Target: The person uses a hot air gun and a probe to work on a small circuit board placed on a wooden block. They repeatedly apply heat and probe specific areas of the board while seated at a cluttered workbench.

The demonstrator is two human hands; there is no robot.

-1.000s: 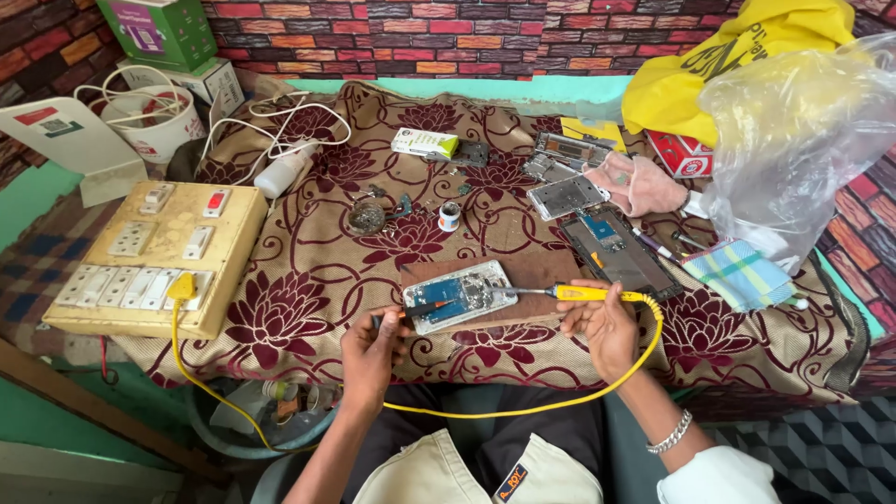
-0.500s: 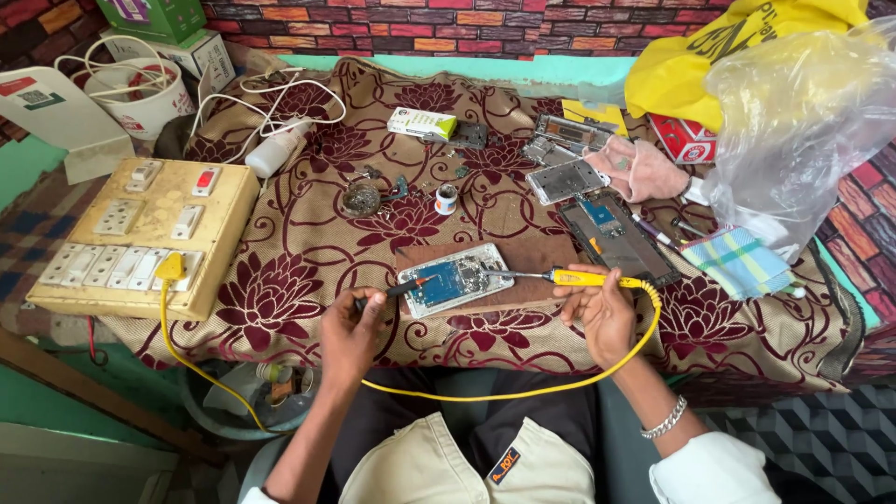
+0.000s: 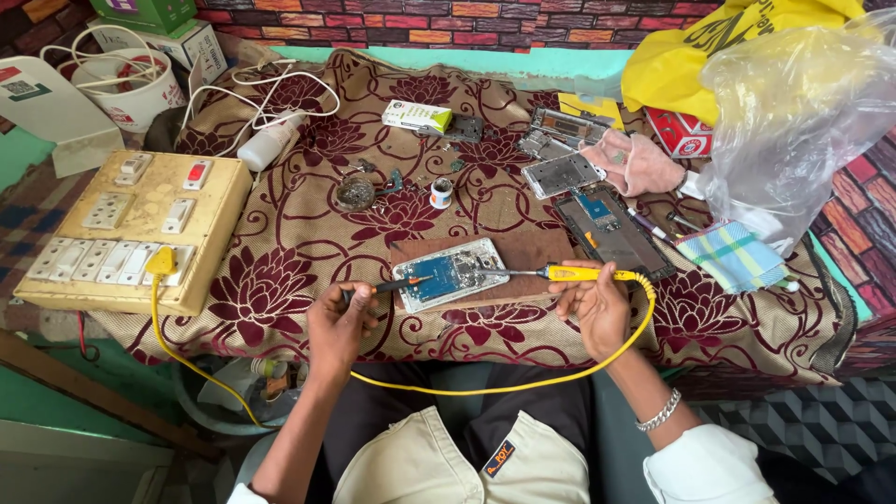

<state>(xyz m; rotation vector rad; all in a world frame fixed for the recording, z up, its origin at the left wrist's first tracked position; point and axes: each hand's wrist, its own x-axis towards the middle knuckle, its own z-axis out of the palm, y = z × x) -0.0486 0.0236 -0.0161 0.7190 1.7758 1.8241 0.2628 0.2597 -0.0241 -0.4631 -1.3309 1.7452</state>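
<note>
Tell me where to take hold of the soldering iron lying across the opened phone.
Take the soldering iron by its yellow handle, coming from the near right side, where the right hand already holds it. The handle is thick and lies flat, pointing right; the thin metal tip reaches left over the opened phone and is probably hot. The yellow cord trails off the handle's far end.
</note>
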